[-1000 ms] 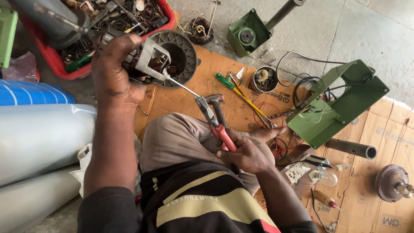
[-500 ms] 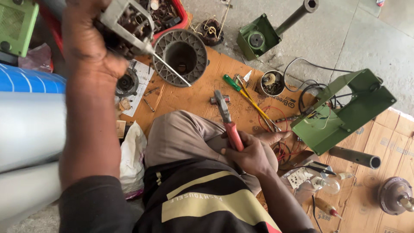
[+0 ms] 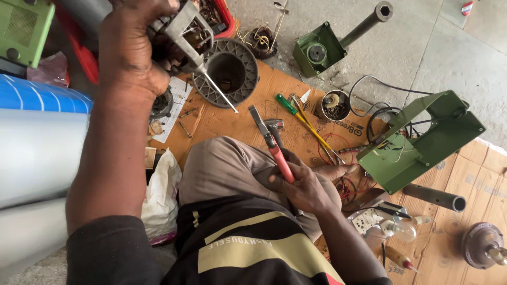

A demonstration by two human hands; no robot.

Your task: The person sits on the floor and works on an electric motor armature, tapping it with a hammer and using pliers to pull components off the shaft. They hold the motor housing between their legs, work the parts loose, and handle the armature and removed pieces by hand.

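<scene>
The left hand [image 3: 129,53] is raised at the upper left, its fingers clamped on a small motor [image 3: 185,34]. The motor has a grey metal frame, copper windings inside, and a thin steel shaft that points down to the right. It looks heavy for its size and stiff; I judge the frame is the safe place to hold it, because the windings and thin wires seem fragile and the shaft is smooth and may slip.

Below the motor, a round grey plastic housing [image 3: 227,71] with ribs lies on flat brown cardboard [image 3: 222,119] on the floor. A white plastic bag [image 3: 161,198], soft and crumpled, lies beside the knee.

In the middle, the right hand [image 3: 303,184] rests on the thigh, its fingers closed around pliers [image 3: 272,142] with red rubber handles and dull steel tips; the handles should give good grip.

More to the right lie a green-handled screwdriver [image 3: 288,104], a tin cup [image 3: 334,105] and a green sheet-metal bracket [image 3: 422,140], hard and angular.
</scene>
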